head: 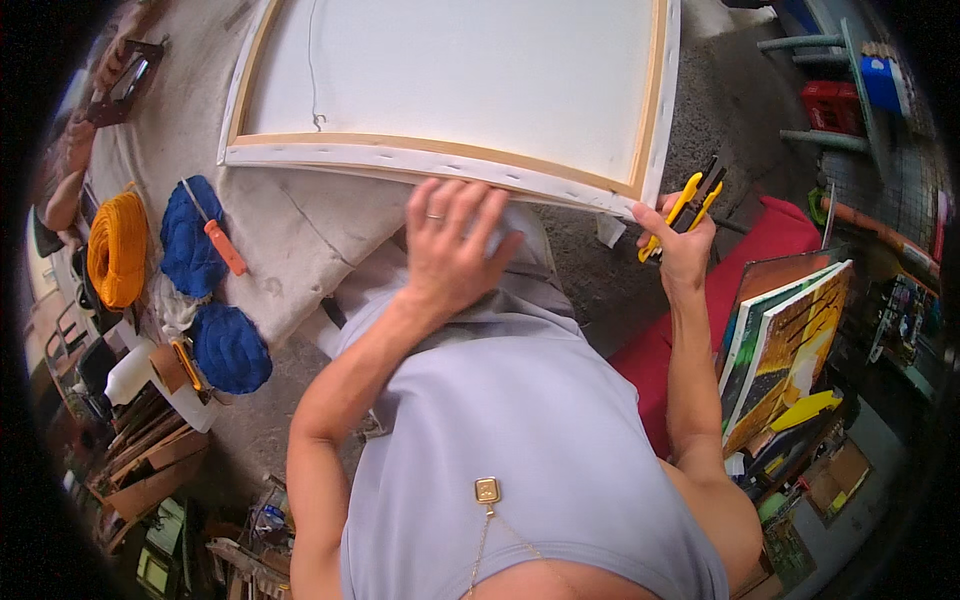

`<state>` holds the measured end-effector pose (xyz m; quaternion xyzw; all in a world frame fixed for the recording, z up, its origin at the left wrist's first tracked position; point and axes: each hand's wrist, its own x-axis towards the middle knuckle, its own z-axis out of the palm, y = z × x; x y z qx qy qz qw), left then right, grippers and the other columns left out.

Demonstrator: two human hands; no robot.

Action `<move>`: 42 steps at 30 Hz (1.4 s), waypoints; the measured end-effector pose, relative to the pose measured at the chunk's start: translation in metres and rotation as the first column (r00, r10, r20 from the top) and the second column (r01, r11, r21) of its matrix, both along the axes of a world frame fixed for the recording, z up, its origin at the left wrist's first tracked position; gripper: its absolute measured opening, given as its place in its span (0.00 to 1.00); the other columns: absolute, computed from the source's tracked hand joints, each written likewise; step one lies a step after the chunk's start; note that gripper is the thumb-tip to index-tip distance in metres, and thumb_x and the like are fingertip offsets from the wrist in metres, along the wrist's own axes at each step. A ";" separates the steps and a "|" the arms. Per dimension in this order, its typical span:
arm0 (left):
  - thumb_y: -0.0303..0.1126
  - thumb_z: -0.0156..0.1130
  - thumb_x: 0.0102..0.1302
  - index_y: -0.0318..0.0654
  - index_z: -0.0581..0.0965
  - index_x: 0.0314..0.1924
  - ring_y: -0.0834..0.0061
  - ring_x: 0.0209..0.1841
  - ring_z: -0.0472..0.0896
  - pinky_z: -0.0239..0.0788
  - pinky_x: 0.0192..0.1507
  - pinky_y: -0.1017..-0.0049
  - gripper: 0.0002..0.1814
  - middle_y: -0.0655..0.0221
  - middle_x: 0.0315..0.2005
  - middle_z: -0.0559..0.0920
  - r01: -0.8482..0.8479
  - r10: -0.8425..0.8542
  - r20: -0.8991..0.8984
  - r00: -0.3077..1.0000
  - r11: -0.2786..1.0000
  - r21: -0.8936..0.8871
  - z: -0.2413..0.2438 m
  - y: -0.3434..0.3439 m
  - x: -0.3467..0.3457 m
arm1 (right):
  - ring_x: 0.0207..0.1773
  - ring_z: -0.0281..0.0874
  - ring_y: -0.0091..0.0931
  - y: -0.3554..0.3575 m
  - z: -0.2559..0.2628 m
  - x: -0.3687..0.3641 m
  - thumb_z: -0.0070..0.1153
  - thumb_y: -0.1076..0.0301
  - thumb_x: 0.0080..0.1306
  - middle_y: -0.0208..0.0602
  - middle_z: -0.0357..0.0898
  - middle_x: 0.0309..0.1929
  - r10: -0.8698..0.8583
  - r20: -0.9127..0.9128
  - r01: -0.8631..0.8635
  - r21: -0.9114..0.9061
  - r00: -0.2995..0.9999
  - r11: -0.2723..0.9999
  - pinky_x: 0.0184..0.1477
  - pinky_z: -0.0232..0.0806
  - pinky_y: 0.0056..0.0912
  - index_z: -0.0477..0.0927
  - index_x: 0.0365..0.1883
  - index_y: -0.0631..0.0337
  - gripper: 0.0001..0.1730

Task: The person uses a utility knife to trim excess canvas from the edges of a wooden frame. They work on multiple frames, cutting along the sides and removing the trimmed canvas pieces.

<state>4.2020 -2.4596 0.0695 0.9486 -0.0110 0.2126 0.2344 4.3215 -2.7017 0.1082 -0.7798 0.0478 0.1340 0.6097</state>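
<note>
A stretched white canvas (465, 67) lies back side up before me, with its wooden stretcher bars (420, 147) showing. Staples dot the folded margin, and a thin wire (312, 60) hangs from a small hook near the left bar. My left hand (457, 244) rests its slightly spread fingers at the canvas's near edge; the fingertips' undersides are hidden. At the near right corner, my right hand (682, 232) holds a yellow and black utility knife (684, 214). Its thumb lies on the canvas corner, with fingers partly hidden behind.
On the pale cloth (300, 247) at left lie an orange rope coil (117, 251), blue bundles (193, 244) and an orange-handled screwdriver (223, 247). Another person's arm (69, 180) is beyond, near a dark-framed object (127, 82). Painted canvases (787, 345) lean at right beside red fabric (645, 367).
</note>
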 end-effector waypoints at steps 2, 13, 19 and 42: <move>0.41 0.73 0.51 0.36 0.78 0.50 0.62 0.54 0.73 0.58 0.61 0.53 0.27 0.63 0.48 0.76 0.040 -0.039 0.043 0.998 0.999 -0.022 0.009 -0.019 0.001 | 0.18 0.73 0.20 0.016 0.008 -0.009 0.72 0.76 0.54 0.27 0.74 0.23 -0.037 -0.049 0.041 0.099 0.998 0.994 0.21 0.70 0.23 0.74 0.29 0.59 0.15; 0.38 0.74 0.48 0.47 0.79 0.49 0.66 0.49 0.73 0.56 0.54 0.59 0.25 0.72 0.44 0.76 0.132 -0.134 0.001 0.991 0.974 -0.182 0.013 -0.042 0.005 | 0.22 0.75 0.21 0.020 -0.008 -0.025 0.69 0.76 0.55 0.28 0.75 0.27 0.138 -0.134 -0.109 0.202 0.981 0.973 0.24 0.71 0.22 0.74 0.32 0.60 0.14; 0.36 0.74 0.47 0.55 0.81 0.47 0.69 0.48 0.72 0.54 0.53 0.60 0.23 0.77 0.42 0.76 0.143 -0.156 -0.039 0.987 0.963 -0.228 -0.003 -0.047 0.012 | 0.26 0.70 0.14 0.029 -0.019 -0.035 0.76 0.68 0.51 0.24 0.76 0.23 0.317 0.139 -0.248 -0.367 0.938 0.896 0.30 0.67 0.23 0.77 0.30 0.62 0.17; 0.36 0.73 0.57 0.46 0.84 0.44 0.64 0.45 0.76 0.65 0.50 0.64 0.15 0.66 0.40 0.81 0.090 -0.113 -0.069 0.991 0.959 -0.270 0.031 0.023 0.100 | 0.24 0.78 0.23 0.015 -0.021 -0.008 0.48 0.56 0.75 0.34 0.76 0.29 -0.018 -0.268 0.147 0.470 0.963 0.870 0.24 0.73 0.28 0.67 0.50 0.58 0.16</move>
